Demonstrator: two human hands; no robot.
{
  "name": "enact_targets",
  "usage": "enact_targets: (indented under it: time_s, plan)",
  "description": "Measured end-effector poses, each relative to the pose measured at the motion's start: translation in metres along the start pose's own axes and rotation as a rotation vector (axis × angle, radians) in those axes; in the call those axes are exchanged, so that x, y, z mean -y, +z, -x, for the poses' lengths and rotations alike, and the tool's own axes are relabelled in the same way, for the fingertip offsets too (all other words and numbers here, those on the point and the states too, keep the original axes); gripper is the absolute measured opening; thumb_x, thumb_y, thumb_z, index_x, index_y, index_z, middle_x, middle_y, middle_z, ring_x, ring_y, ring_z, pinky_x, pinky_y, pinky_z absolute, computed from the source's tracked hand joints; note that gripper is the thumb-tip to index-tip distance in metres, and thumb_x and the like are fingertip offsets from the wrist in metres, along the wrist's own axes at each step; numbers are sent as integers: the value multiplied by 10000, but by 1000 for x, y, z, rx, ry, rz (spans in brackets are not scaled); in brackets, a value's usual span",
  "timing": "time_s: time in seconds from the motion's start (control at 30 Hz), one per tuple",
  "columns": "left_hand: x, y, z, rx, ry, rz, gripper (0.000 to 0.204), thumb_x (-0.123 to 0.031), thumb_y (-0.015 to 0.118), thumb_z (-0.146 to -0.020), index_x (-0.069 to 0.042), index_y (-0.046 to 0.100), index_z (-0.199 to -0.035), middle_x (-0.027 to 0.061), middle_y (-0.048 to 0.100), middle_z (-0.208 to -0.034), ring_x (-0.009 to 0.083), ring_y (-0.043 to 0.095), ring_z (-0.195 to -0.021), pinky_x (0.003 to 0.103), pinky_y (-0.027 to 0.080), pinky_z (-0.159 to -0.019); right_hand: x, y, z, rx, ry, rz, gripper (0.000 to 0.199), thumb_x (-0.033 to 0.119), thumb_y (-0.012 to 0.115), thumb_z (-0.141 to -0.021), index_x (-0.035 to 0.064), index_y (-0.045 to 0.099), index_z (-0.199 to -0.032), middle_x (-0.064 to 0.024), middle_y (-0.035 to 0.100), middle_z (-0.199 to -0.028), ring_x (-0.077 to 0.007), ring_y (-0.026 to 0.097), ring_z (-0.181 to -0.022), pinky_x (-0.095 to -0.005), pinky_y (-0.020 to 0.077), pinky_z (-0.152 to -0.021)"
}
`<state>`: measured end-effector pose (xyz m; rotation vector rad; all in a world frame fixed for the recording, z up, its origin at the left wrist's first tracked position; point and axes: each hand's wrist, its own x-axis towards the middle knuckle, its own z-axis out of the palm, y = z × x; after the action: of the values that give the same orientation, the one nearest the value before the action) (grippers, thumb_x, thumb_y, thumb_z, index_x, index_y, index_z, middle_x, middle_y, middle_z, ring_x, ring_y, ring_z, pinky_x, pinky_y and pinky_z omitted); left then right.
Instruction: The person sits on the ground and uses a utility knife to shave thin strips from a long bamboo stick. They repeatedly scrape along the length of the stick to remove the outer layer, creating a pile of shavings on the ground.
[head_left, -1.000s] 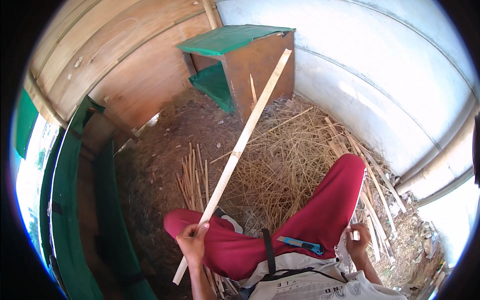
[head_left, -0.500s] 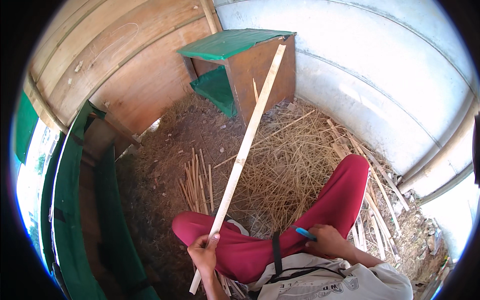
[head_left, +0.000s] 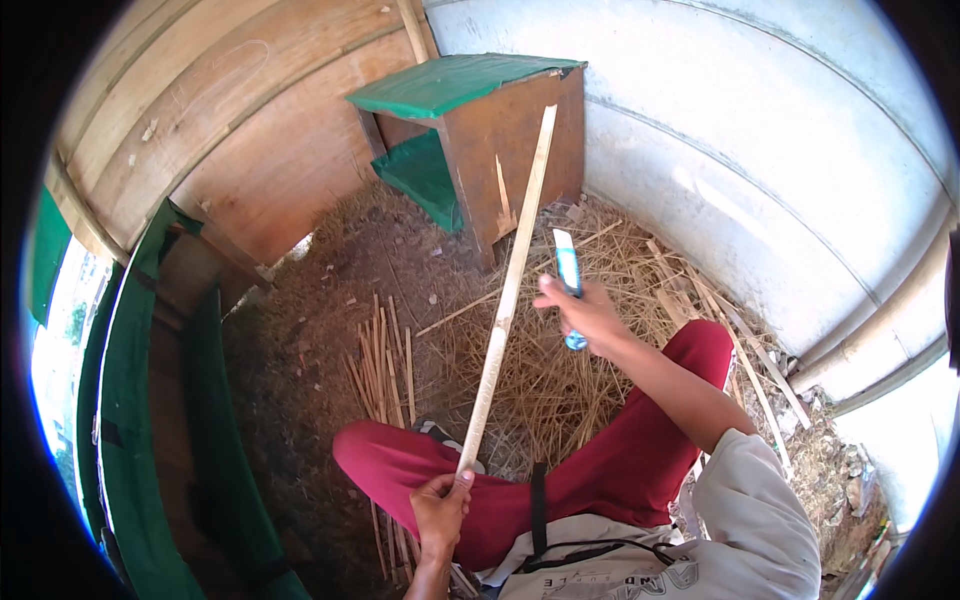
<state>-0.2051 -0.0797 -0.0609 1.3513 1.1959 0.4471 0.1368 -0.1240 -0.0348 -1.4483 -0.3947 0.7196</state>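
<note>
My left hand (head_left: 440,512) is closed round the lower end of a long, pale bamboo strip (head_left: 505,305). The strip slants up and away from me, its far end in front of the brown side of a cabinet. In my right hand (head_left: 592,312) is a utility knife (head_left: 567,265) with a light blue handle, its pale end pointing up. The knife is to the right of the strip and apart from it. My right index finger stretches toward the strip without clearly touching it.
A green-topped wooden cabinet (head_left: 500,85) stands in the far corner. Thin bamboo sticks (head_left: 375,360) lie beyond my left knee. Straw-like shavings (head_left: 530,390) cover the ground ahead, and longer strips (head_left: 765,385) lie along the white wall. A green-covered bench-like structure (head_left: 140,430) curves along the left.
My right hand has lifted from my lap and reached forward with the knife, near the strip's middle. The strip has tilted more upright, and its lower end now sits in my left hand.
</note>
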Motion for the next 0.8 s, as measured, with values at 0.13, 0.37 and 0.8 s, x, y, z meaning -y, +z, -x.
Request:
enact_targets:
  time_s: [0.13, 0.37, 0.8]
  plan:
    - [1, 10, 2, 43, -35, -82, 241, -207, 743, -895, 23, 687, -849, 1, 587, -602, 42, 505, -475, 193, 398, -430, -11, 14, -41, 72, 15, 46, 306, 269, 725, -903, -27, 663, -854, 12, 518, -553, -63, 429, -414, -244, 360, -375]
    - [-9, 1, -43, 255, 374, -561, 425, -252, 723, -900, 57, 598, -1164, 154, 685, -952, 224, 663, -853, 344, 543, -728, -29, 5, -61, 11, 110, -112, 222, 167, 755, -872, -31, 653, -873, -17, 552, -625, -72, 467, -460, -251, 372, -407]
    - [-82, 111, -138, 721, -104, 101, 441, -414, 350, -1067, -11, 515, -1137, 13, 465, -769, 92, 413, -563, 249, 378, -496, -11, -4, -60, -6, -222, 563, 491, 468, 483, -999, 8, 648, -941, -63, 545, -593, -208, 580, -559, -397, 471, -565]
